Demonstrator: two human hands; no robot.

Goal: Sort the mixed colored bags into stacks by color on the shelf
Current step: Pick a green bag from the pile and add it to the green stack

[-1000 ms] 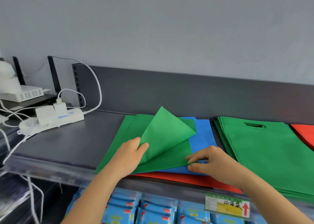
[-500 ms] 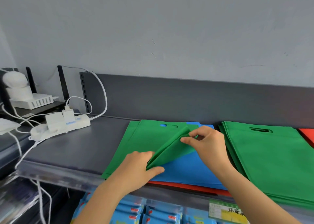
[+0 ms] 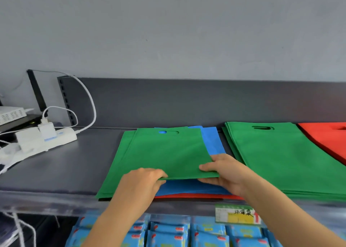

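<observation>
Left hand [image 3: 140, 185] fingertips are hiding under the near edge of the top green bag [image 3: 164, 153], gripping it. Right hand [image 3: 222, 171] is pinching its near right corner, thumb on top. The blue bag [image 3: 213, 141] and red bag [image 3: 196, 196] underneath are mostly covered, only edges showing. The red stack [image 3: 327, 138] is getting cut off at the right. The top green bag is lying mid-shelf [image 3: 65, 162] on the mixed pile, handle slot pointing far, length running near to far. The green stack [image 3: 280, 162] is sitting just right.
</observation>
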